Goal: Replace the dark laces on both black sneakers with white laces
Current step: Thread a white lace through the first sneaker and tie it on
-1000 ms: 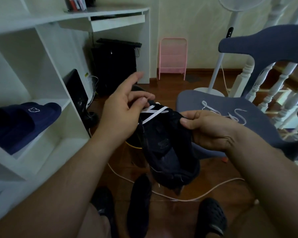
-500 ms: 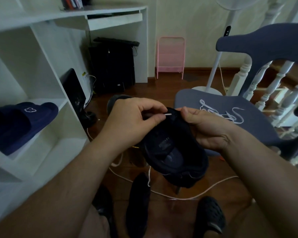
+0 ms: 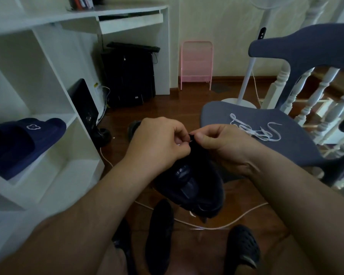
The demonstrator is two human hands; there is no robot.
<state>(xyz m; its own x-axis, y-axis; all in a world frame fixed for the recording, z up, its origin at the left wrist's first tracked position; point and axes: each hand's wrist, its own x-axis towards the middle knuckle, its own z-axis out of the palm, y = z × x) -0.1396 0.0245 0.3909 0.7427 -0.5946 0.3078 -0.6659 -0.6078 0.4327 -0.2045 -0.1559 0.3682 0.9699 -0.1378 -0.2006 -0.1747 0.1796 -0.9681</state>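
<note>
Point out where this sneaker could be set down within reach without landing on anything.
The near part of the blue chair seat, left of the loose white lace, is bare. So is the white shelf just right of the navy slipper. The floor below the black sneaker is crowded: a white cable, a second dark shoe and a foot.

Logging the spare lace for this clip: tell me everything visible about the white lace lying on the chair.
The white lace is a flat, ribbon-like strip that looks like woven fabric. It lies loose and tangled in several loops on the grey-blue chair seat, with one end curling up towards the right. It is threaded through nothing. Neither hand touches it; the right hand works just left of it, apart from it.
</note>
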